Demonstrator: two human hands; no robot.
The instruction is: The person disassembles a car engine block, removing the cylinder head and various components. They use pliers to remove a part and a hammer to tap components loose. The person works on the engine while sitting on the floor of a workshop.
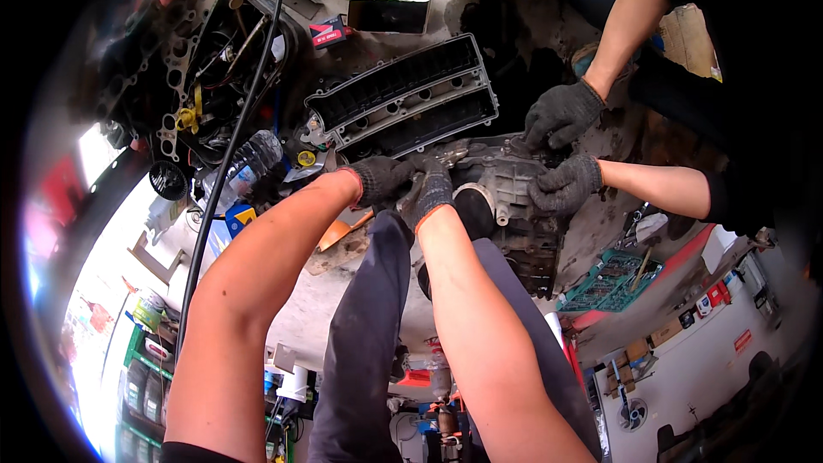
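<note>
A grimy metal engine point(506, 173) stands in front of me, with a round black part on its near side. At its left end my left hand point(380, 180), in a dark knit glove, has its fingers curled in. My right hand point(433, 187), gloved alike, meets it there with bent fingers. Whatever they grip is hidden between the gloves. On the engine's right side rest a co-worker's two gloved hands, the upper hand point(561, 116) and the lower hand point(566, 186). Just beyond my hands lies a long black engine cover point(411, 101), its ribbed hollow side facing up.
Engine parts and gaskets point(180, 60) crowd the far left, crossed by a hanging black cable point(234, 147). A plastic bottle point(257, 163) lies beside them. An opened carton point(390, 2) sits beyond the cover. At right is a green tool case point(610, 281).
</note>
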